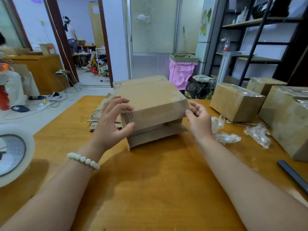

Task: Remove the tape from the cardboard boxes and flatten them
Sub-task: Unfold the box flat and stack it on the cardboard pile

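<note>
A brown cardboard box (150,99) with loose flaps sits partly collapsed on the orange wooden table (150,180), its lower flap splayed toward me. My left hand (113,120) is spread at the box's near left corner, fingers relaxed, thumb close to the front face. My right hand (199,119) is at the near right corner, fingertips touching the edge. Behind the left hand lies a pile of flattened cardboard (98,114). Three taped boxes stand at the right: one (236,101), one behind it (265,85), one nearest (288,120).
Crumpled clear tape scraps (226,137) lie right of my right hand, more (258,134) by the big box. A dark tool handle (293,175) lies at the table's right edge. A large tape roll (11,154) sits at far left. A pink-lined bin (182,70) stands behind the table.
</note>
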{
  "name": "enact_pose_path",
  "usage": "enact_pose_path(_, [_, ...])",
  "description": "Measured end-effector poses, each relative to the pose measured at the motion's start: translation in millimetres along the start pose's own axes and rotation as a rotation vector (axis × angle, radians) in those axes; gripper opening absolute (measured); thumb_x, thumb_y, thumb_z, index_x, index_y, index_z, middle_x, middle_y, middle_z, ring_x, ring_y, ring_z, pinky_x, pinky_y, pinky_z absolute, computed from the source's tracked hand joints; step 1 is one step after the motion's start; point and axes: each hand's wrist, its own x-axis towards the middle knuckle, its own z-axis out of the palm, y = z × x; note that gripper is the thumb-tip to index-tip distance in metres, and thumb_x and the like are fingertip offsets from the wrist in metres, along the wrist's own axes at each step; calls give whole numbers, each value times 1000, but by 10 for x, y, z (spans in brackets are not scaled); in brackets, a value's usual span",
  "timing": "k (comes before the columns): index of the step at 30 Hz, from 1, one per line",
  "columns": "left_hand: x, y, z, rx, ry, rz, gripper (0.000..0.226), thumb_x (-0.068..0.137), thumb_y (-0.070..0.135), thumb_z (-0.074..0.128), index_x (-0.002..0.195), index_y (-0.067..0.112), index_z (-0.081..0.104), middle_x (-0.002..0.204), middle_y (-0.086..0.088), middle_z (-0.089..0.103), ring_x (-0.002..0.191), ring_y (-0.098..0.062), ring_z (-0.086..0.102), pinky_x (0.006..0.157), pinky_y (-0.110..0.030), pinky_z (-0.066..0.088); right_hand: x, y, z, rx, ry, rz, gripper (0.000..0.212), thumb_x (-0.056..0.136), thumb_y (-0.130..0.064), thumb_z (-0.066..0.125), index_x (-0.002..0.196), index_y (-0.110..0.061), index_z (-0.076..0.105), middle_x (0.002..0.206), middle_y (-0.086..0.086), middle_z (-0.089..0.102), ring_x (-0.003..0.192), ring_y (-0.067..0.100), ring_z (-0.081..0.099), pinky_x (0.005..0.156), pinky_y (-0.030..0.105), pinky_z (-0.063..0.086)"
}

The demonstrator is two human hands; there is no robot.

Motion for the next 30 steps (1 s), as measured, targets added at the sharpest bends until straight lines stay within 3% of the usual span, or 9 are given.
enact_pose_path(3, [19,-100,5,282,218,10,25,81,9,53,102,7,67,118,-13,59,124,-34,40,114,-32,23,-107,-43,19,-4,-124,-66,58,90,-5,57,141,-18,34,89,3,62,86,14,60,78,25,51])
enact_pose_path(6, [10,-128,37,420,354,-228,26,81,-2,56,100,9,70,117,-14,58,121,-33,35,103,-65,28,-329,-108,139,-61,-358,-175,60,90,-6,59,143,-21,34,90,6,63,84,19,61,76,28,55])
enact_pose_path(9, [2,-63,83,312,325,-123,31,92,22,47,108,9,70,116,-10,64,119,-29,42,102,-57,32,-514,-142,279,-72,-531,-318,49,90,-5,60,136,-17,48,81,-6,61,68,5,55,66,18,48])
enact_pose_path(12, [0,43,141,139,159,-42,45,96,37,39,118,10,68,122,-6,63,121,-28,47,105,-39,30,-577,-147,344,-155,-560,-543,20,89,-10,59,105,-12,71,80,-15,62,70,1,57,63,12,43])
enact_pose_path(17, [-26,61,104,-48,33,-85,54,83,67,45,115,27,61,132,6,50,131,-14,32,106,-24,22,-355,-148,221,-52,-90,-343,18,94,-16,52,78,-22,57,71,-8,53,61,3,45,59,14,36])
enact_pose_path(20, [-43,113,125,-138,16,-232,59,67,75,53,116,43,50,146,11,27,138,-7,14,110,-31,16,-221,-65,139,-97,-107,-59,10,96,-21,50,95,-20,59,83,-9,55,72,1,49,66,18,36])
enact_pose_path(24, [-22,155,138,-369,71,-541,112,50,68,62,146,43,10,159,6,-7,144,-12,1,117,-38,10,-176,70,146,-98,-402,99,49,96,-20,50,143,-19,36,128,-6,51,109,6,49,80,14,39])
enact_pose_path(27, [9,133,109,-657,75,-691,136,44,58,74,150,37,-10,156,-1,11,141,-24,24,116,-51,28,-181,104,147,-93,-485,106,42,97,-16,50,138,-17,43,125,-5,53,99,1,52,57,4,44])
enact_pose_path(30, [30,100,104,-821,37,-761,138,42,50,76,151,37,-7,144,-4,30,132,-28,39,111,-51,35,-167,113,134,-105,-490,98,31,95,-15,53,125,-15,53,119,2,57,100,9,55,53,5,44])
